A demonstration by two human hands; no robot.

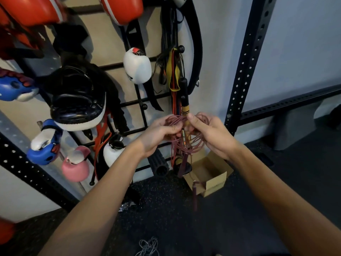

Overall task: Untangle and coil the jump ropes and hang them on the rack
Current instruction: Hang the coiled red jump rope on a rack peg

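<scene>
A dark red jump rope [186, 143] is bunched in loose loops between my hands, in front of the black wall rack [136, 103]. My left hand [160, 135] grips the loops from the left. My right hand [212, 133] pinches them from the right with thumb on top. One dark red handle [195, 193] dangles on a strand below. Other ropes and bands [174, 71] hang from a rack peg [181, 48] just above my hands, with a black and yellow handle [185, 102] hanging down. A thin grey rope [148, 246] lies tangled on the floor.
Boxing gloves, a black head guard [77, 97] and pink glove [75, 167] hang on the rack at left. An open cardboard box [212, 174] sits on the dark rubber floor below my hands. A black perforated steel upright [245, 61] stands to the right.
</scene>
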